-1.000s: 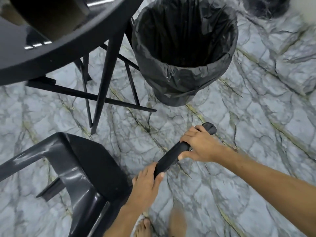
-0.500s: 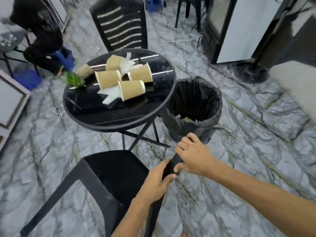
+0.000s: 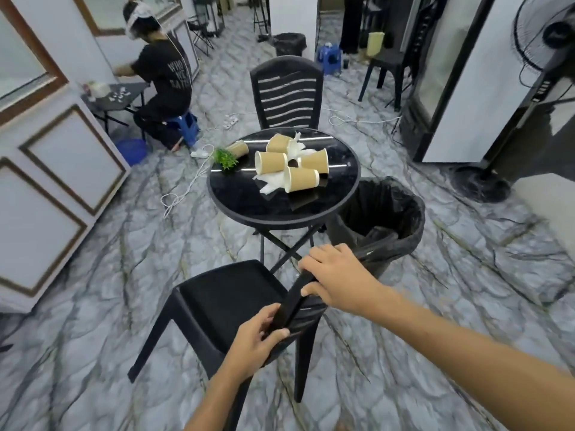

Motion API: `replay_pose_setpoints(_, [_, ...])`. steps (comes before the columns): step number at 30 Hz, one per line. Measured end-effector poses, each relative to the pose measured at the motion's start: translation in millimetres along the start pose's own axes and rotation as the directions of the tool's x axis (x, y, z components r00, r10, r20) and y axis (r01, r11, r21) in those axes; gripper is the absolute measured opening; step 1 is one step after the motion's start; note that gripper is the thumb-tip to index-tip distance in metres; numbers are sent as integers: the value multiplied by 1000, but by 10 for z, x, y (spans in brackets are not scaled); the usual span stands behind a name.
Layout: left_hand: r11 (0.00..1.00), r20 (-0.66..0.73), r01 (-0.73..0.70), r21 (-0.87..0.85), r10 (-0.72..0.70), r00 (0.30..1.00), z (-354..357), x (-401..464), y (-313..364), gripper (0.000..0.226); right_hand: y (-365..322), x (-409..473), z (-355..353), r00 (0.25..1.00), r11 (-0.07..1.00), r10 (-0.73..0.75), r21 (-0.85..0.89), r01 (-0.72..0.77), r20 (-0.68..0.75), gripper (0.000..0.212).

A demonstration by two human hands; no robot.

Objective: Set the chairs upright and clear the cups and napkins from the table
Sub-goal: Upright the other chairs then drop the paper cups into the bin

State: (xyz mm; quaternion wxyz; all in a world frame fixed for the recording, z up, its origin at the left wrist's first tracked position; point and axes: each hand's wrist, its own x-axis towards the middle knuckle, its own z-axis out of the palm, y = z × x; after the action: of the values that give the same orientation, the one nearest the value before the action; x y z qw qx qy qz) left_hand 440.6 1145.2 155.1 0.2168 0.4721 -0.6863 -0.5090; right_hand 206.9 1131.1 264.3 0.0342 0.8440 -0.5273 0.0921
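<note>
- Gripping the top rail of the near chair [image 3: 236,303]: your left hand [image 3: 253,345] is wrapping the rail's lower end, your right hand [image 3: 337,279] is clamping its upper end, thumb underneath.
- Chair: you are holding it with the seat level and the legs pointing at the floor; whether all feet are planted is not showing.
- Step in hand, by my reading: you are finishing the righting of this chair; the far chair [image 3: 287,91] is already standing at the table [image 3: 345,197].
- Cups [image 3: 300,178]: lying tipped on the tabletop among crumpled napkins [image 3: 273,183].
- Bin [image 3: 404,209]: lined, standing just right of the table.
- Next move, likely: you are needing to settle the chair, let go, then reach for the cups and napkins.
</note>
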Motion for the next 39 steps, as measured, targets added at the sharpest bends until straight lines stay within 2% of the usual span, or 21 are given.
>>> replay_pose_setpoints(3, [999,36,-29,27,28,999,-292,-233,158,49,-582,25,-47,1000,998,10,-55,-10,7,49])
replay_pose_setpoints(6, [999,37,-19,41,18,999,-519,-495,236,46,-1043,-3,-64,999,1000,3,-23,-2,40,51])
replay_pose_setpoints(8, [999,-1,18,48,-18,1000,-590,-776,195,43,-1254,-51,-89,994,996,-88,21,87,69,43])
replay_pose_setpoints(12, [994,-97,96,55,-90,991,-727,-1338,136,34,-1461,-165,-228,966,952,-241,215,218,90,27])
replay_pose_setpoints(15, [990,-192,135,27,-127,973,-832,-1684,148,60,-1431,-248,-297,914,945,-289,241,223,284,33])
replay_pose_setpoints(18, [986,-335,157,54,-130,933,-816,-1965,247,39,-1273,-313,-284,863,922,-302,355,156,405,53])
replay_pose_setpoints(21, [981,-443,167,100,-107,890,-784,-2211,296,35,-1247,-348,-206,859,892,-350,414,183,375,58])
replay_pose_setpoints(24, [971,-473,205,122,-125,872,-853,-2492,277,26,-1490,-338,-121,863,892,-356,407,199,359,67])
replay_pose_setpoints(26, [959,-485,263,106,-181,856,-935,-2733,218,15,-1715,-326,-54,842,868,-402,442,225,360,66])
replay_pose_setpoints(28, [946,-520,311,88,-222,825,-997,-2990,106,14,-1896,-308,-21,823,842,-430,495,216,372,67])
replay_pose_setpoints(31, [919,-552,382,98,-269,790,-1079,-3293,-43,25,-2031,-239,35,821,824,-426,538,178,380,77])
replay_pose_setpoints(35, [883,-569,451,128,-308,763,-1087,-3550,-173,38,-2231,-251,78,811,817,-421,559,143,407,68])
replay_pose_setpoints(39, [887,-596,435,153,-268,757,-1022,-3616,-236,54,-2176,-225,56,809,822,-391,561,93,438,65])
